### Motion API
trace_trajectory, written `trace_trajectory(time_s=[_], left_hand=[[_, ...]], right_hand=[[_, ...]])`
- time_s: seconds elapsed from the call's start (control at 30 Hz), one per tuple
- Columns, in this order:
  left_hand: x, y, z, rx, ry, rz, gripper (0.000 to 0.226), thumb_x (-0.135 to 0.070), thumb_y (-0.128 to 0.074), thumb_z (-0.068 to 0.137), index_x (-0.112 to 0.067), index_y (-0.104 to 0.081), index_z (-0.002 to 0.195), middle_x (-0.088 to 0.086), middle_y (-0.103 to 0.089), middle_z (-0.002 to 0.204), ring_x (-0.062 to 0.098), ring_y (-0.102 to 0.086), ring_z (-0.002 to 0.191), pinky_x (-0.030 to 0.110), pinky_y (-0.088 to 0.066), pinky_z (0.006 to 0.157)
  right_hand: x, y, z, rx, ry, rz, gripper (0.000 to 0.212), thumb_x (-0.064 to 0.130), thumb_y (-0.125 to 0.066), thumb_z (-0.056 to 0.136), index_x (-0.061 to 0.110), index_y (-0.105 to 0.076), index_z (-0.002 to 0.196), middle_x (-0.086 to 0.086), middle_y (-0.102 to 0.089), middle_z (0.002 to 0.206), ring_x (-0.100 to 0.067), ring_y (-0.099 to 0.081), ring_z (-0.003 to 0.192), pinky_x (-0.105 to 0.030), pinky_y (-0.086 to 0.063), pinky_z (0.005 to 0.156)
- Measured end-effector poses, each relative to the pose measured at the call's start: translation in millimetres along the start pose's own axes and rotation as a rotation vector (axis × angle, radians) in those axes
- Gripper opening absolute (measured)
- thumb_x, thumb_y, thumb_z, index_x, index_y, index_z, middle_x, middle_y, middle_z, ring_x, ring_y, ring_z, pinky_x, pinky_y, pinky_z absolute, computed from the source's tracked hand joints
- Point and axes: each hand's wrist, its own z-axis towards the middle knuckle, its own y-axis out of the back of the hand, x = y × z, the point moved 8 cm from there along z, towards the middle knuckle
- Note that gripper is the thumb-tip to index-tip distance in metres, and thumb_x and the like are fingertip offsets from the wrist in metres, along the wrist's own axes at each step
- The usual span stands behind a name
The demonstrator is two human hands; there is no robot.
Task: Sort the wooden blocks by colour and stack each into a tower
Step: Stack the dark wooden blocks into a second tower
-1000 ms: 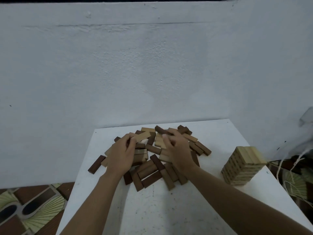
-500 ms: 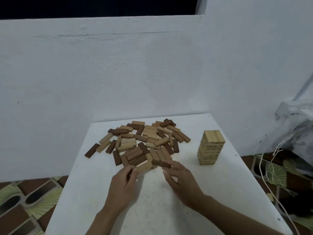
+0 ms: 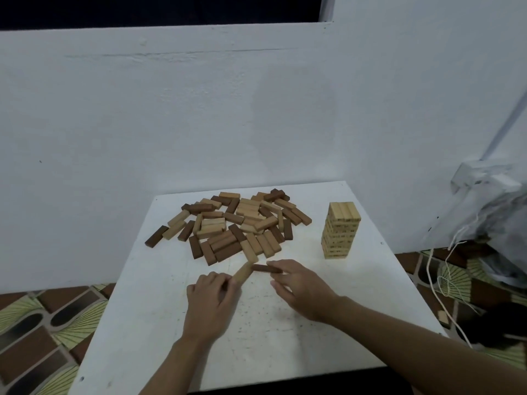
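**Two blocks in hand, and a tall tower within elbow's reach**

My left hand [image 3: 212,297] has its fingers curled round the near end of a light block [image 3: 242,273], whose far end points toward the pile. My right hand [image 3: 299,286] lays its fingers along a dark block [image 3: 266,268] just beside it. I cannot tell whether I am pinching that one or only touching it.

The two blocks nearly meet at their ends, so a hasty lift could knock one against the other and flick it out of a loose hold. The pile [image 3: 236,223] of mixed light and dark blocks lies just behind them on the worktop [image 3: 256,337]. A stray nudge there would scatter blocks toward the edges.

My bigger worry is the tower [image 3: 340,229] of light blocks, upright to the right and near the worktop's edge. It is tall and narrow. Setting the light block on top off-centre, or brushing the tower with my right forearm, could bring it down, perhaps onto the floor. In this dim light I might also missort a mid-brown block.
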Motion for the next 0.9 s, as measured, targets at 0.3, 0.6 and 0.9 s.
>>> trace_trajectory(time_s=[0.3,0.6,0.9], left_hand=[[5.2,-0.8,-0.9,-0.009,-0.014,-0.033,0.045,-0.062,-0.041,0.099,-0.030,-0.061,0.075,-0.016,-0.056,0.083,0.001,-0.047,0.095,0.036,-0.030,0.084],[-0.9,-0.2,-3.4,0.013,-0.086,-0.043,0.028,-0.066,-0.060,0.091,-0.038,-0.059,0.088,-0.023,-0.058,0.098,0.001,-0.047,0.108,0.035,-0.030,0.090],[-0.8,-11.2,-0.1,0.107,-0.176,0.106,0.056,-0.070,-0.050,0.090,-0.040,-0.056,0.138,-0.023,-0.056,0.130,0.002,-0.044,0.115,0.040,-0.036,0.098]], right_hand=[[-0.6,-9.8,6.7,-0.017,0.010,-0.046,0.040,0.034,-0.041,0.106,0.013,-0.067,0.128,0.001,-0.056,0.143,-0.011,-0.046,0.125,-0.017,-0.030,0.105],[1.4,-19.8,10.1,-0.003,0.008,0.155,0.033,0.026,-0.056,0.101,0.016,-0.061,0.132,0.002,-0.063,0.126,-0.007,-0.056,0.103,-0.013,-0.045,0.091],[-1.3,-16.6,25.7,-0.027,-0.005,0.210,0.047,0.028,-0.075,0.089,0.018,-0.063,0.133,0.000,-0.069,0.113,-0.004,-0.058,0.081,-0.007,-0.047,0.074]])
